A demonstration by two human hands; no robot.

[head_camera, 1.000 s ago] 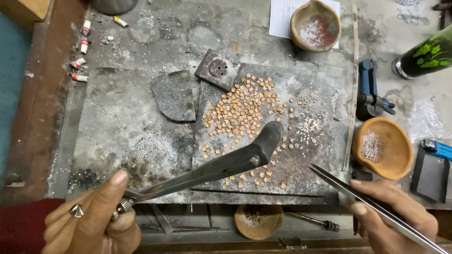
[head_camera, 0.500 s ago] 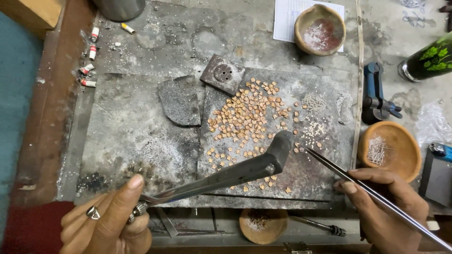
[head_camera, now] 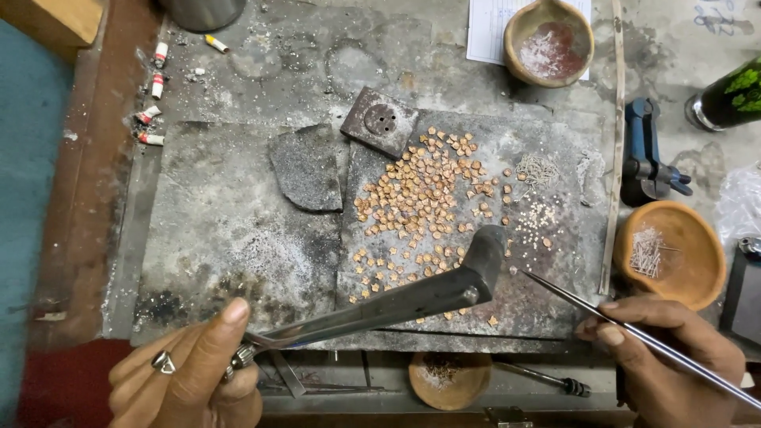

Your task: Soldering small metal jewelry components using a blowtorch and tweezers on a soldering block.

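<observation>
My worn grey workbench [head_camera: 238,238] carries a dark slate slab [head_camera: 547,293] strewn with small copper-coloured star-shaped pieces [head_camera: 420,198]. A square perforated metal block [head_camera: 380,121] and a rounded dark stone fragment [head_camera: 306,168] lie beside them. Two orange clay bowls [head_camera: 670,254] sit at my right and far edge, near a blue clamp tool [head_camera: 644,150].

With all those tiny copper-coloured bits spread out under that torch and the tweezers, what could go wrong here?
1. The torch in the left hand has its nozzle right over the loose copper-coloured pieces; a small sideways slip could scatter them.
2. The tweezers in the right hand end close to the nozzle, so the two tools might knock together.
3. The clay bowl of thin wires sits just above the right hand and could be bumped.
</observation>
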